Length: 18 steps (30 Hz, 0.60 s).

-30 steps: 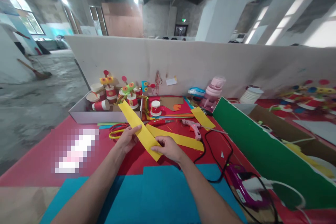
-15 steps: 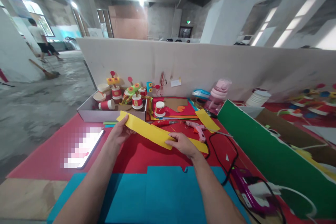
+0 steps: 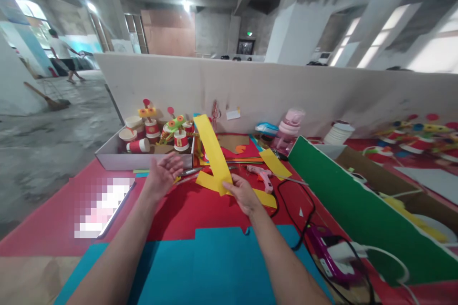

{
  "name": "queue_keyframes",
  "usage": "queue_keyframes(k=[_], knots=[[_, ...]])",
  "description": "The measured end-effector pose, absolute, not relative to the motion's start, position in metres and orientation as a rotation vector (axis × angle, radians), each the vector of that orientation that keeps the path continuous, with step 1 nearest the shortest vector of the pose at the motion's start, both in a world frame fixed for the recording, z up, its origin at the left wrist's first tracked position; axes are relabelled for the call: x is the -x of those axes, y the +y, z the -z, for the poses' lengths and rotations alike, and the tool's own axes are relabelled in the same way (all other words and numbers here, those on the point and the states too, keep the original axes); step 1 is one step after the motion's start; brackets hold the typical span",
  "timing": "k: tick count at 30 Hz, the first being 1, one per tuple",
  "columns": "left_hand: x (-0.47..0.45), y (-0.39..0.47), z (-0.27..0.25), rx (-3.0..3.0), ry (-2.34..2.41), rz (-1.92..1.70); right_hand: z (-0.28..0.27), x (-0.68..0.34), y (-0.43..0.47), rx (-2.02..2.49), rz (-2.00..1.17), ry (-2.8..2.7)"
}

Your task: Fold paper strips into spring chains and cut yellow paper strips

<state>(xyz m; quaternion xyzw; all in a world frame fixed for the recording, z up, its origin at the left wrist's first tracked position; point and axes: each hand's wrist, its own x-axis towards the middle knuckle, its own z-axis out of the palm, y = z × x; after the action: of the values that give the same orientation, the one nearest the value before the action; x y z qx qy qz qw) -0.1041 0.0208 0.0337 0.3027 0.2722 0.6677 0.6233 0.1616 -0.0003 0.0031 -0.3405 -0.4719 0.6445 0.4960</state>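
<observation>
yellow strip (image 3: 213, 155): i've got its near end pinched in the right hand (image 3: 243, 194), far end angled up and away, over a second yellow piece (image 3: 265, 198) on the red table (image 3: 171, 221). left hand (image 3: 162, 175) fingers spread, apart from the strip, near the white box (image 3: 143, 161). from here, glue gun (image 3: 264, 177) sits just past the right hand.

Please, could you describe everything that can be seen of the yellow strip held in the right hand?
The yellow strip is long, flat and plain, apparently paper or thin card. The right hand pinches its lower end; from there it slants up and leftward. The open left hand is apart from it. In the view it covers part of another yellow piece on the red table cover; I cannot tell whether they touch.
</observation>
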Motion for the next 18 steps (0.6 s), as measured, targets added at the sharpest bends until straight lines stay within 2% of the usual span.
queue_keyframes(k=[5, 15, 18], knots=[[0.050, 0.003, -0.013, -1.019, 0.760, -1.231, 0.010, -0.132, -0.006, 0.818, -1.549, -1.219], [0.052, -0.002, -0.023, -0.805, 0.874, -1.415, -0.002, -0.138, -0.018, 0.882, -1.615, -1.708], [0.059, -0.004, -0.029, -0.748, 0.862, -1.385, -0.010, -0.147, -0.017, 0.906, -1.602, -1.620]])
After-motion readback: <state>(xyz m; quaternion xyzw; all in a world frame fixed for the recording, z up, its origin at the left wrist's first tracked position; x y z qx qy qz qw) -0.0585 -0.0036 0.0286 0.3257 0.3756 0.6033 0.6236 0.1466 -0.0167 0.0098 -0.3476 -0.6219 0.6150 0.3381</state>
